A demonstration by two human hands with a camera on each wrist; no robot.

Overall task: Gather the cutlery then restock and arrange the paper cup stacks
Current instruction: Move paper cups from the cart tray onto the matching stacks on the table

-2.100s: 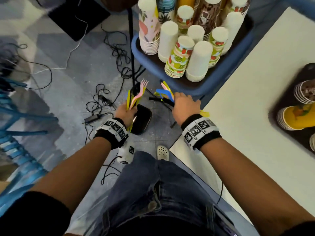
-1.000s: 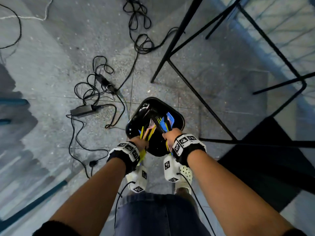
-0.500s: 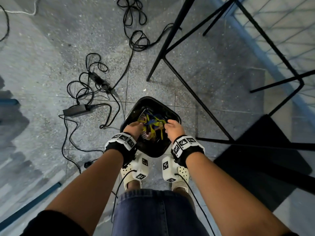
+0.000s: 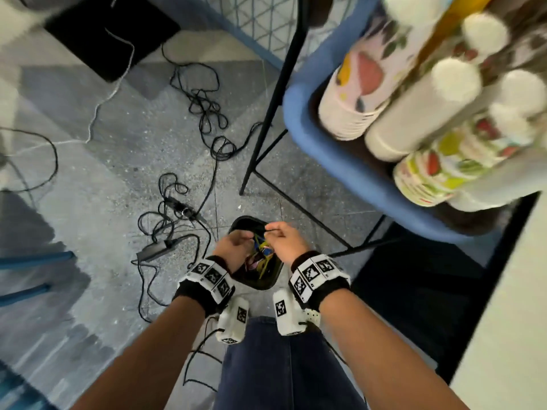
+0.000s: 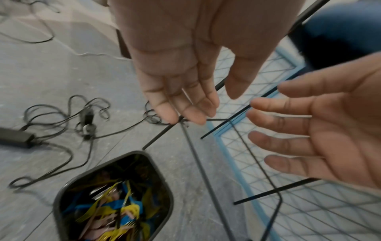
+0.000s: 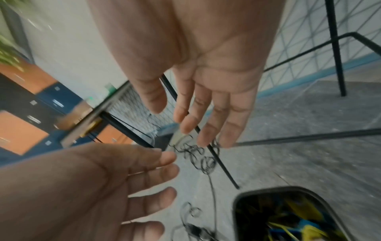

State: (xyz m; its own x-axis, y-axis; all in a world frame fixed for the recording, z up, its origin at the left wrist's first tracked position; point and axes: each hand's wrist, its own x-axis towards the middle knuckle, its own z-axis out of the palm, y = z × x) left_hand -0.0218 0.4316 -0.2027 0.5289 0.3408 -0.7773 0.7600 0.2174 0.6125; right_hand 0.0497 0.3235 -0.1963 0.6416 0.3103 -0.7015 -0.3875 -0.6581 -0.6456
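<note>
Person stood over a black bin (image 4: pixel 268 284) set on the grey floor (image 4: pixel 103 208) just ahead of their white shoes (image 4: pixel 233 321). Bin held a jumble of plastic cutlery (image 5: pixel 115 212), yellow, blue and pink forks and the like, lying loose inside; none of it in either hand. Left hand (image 4: pixel 232 247) and right hand (image 4: pixel 285 241) both hung above the bin, close together but apart, palms turned toward each other. Both wrist views showed the fingers (image 5: pixel 191 104) of each hand extended and slightly spread, relaxed, gripping nothing; right hand's fingers (image 6: pixel 208 114) likewise straight, nothing between them. From the head view, the bin sat at centre; at 2 o'clock from it a blue tray (image 4: pixel 322 149) stood raised on a black metal frame (image 4: pixel 275 84), carrying the paper cup stacks (image 4: pixel 414 113), several upside-down columns, some plain white, some printed with fruit and leaf patterns, packed side by side and touching. Stacks blurred; count not readable. At 10 o'clock from the bin, tangled black cables (image 4: pixel 189 155) and a black power brick (image 4: pixel 157 250) lay on the floor. A pale tabletop (image 4: pixel 509 321) edged the view at 4 o'clock. Blue chair parts (image 4: pixel 32 261) at 9 o'clock.
</note>
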